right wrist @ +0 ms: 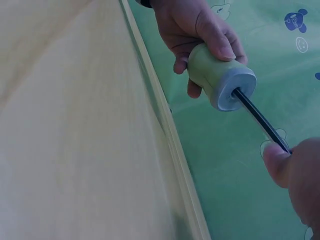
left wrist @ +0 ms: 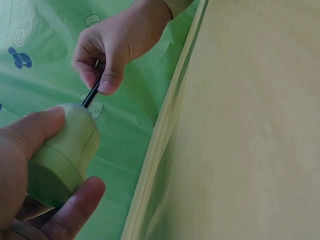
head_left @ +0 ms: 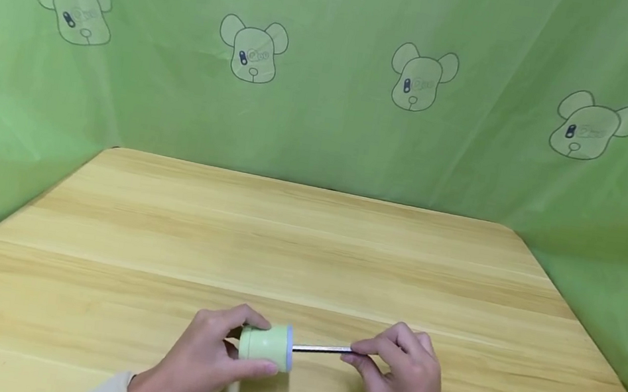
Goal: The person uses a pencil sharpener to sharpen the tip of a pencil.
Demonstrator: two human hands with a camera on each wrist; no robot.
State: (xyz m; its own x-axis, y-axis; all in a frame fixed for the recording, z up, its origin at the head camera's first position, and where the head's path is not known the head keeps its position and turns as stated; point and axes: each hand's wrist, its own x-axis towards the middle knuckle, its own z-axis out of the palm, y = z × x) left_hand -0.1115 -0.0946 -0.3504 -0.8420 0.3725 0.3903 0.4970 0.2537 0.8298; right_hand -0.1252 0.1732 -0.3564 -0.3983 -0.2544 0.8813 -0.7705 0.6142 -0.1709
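My left hand point(head_left: 203, 358) grips a pale green, barrel-shaped pencil sharpener point(head_left: 265, 344) on its side, thumb along the near side and fingers over the far side. Its light blue end point(right wrist: 227, 97) faces my right hand point(head_left: 406, 373). A dark, shiny pencil point(head_left: 322, 349) has one end in the hole at the middle of that blue face. Between thumb and fingertips, my right hand pinches the pencil's other end. The tip inside the sharpener is hidden. Both hands are above the near part of the wooden table point(head_left: 305, 255).
Green sheeting point(head_left: 322, 137) printed with bear-head outlines encloses the table at the back and both sides. The table's front edge point(right wrist: 167, 125) shows in the right wrist view, with more green sheeting beyond it.
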